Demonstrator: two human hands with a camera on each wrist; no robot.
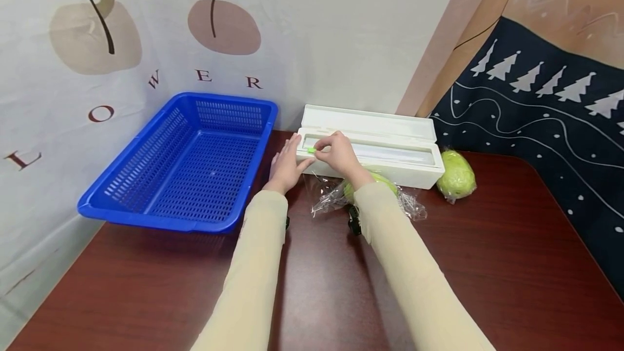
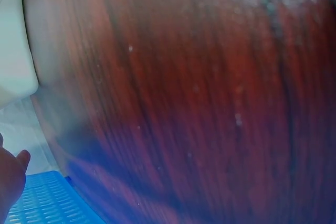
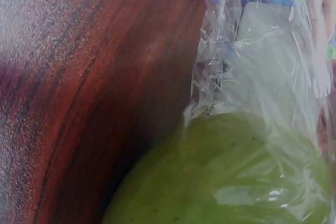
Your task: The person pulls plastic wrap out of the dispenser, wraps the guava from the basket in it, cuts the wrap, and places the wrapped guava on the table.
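A long white cling film dispenser (image 1: 411, 177) stands on the table with its lid (image 1: 368, 119) raised at the back. My right hand (image 1: 339, 155) pinches a small bright green slide cutter (image 1: 311, 150) near the left end of its top. My left hand (image 1: 286, 166) rests against that same end, fingers fairly straight and thumb at the front. Under my right forearm lies a green fruit (image 3: 210, 166) with small dark specks, loosely covered by crinkled clear film (image 3: 273, 72). In the left wrist view only a bit of the hand (image 2: 11, 177) shows.
To the left stands a blue perforated basket (image 1: 221, 225). A second green fruit (image 1: 456, 175), wrapped in film, sits at the right end of the dispenser. All stand on a dark reddish wooden table (image 1: 492, 253), with printed cloths (image 1: 341, 37) hanging behind.
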